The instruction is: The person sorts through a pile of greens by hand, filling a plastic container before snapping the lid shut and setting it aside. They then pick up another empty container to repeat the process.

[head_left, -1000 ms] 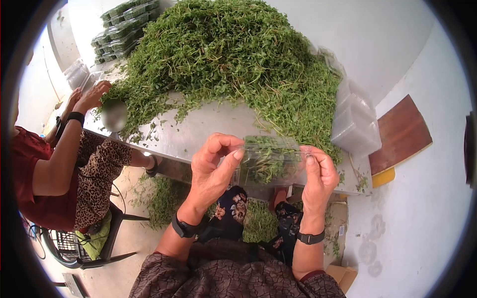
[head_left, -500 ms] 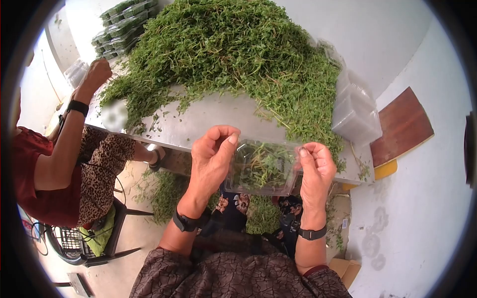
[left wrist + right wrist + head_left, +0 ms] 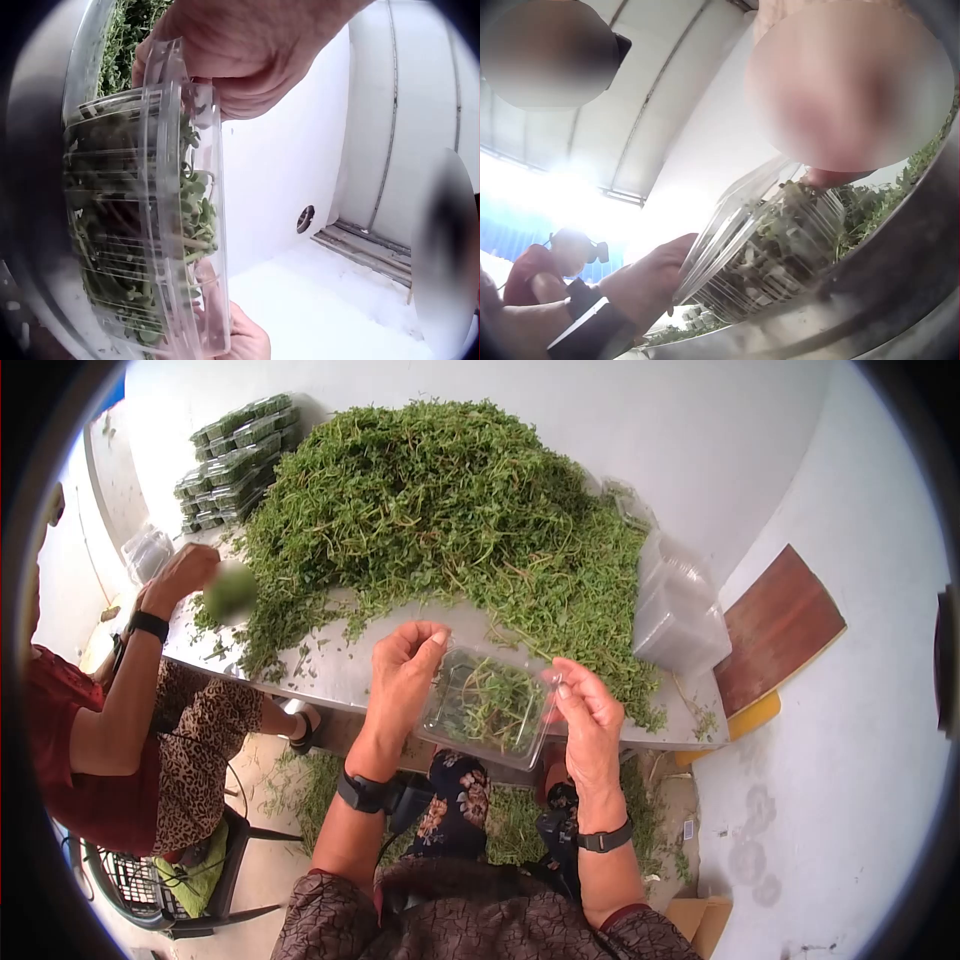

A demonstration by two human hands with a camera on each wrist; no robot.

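A clear plastic clamshell box (image 3: 487, 705) filled with green sprigs is held between my two hands just above the near edge of the metal table (image 3: 340, 660). My left hand (image 3: 403, 670) pinches its left end with thumb and fingers. At the box's right end my right hand (image 3: 585, 710) grips the rim. In the left wrist view the clamshell box (image 3: 150, 217) stands on edge, lid pressed against base, with my left hand (image 3: 240, 52) curled over its top. The right wrist view shows the clamshell box (image 3: 761, 251) from below.
A big heap of loose green herbs (image 3: 440, 510) covers the table. Stacked empty clear boxes (image 3: 680, 610) sit at the right end, filled boxes (image 3: 235, 455) at the far left. Another person (image 3: 120, 690) sits on the left, a hand on the herbs. Cuttings litter the floor (image 3: 520, 820).
The box has come down and tilted flatter, toward the table edge, with both hands still on it. The other person's hand has shifted along the heap.
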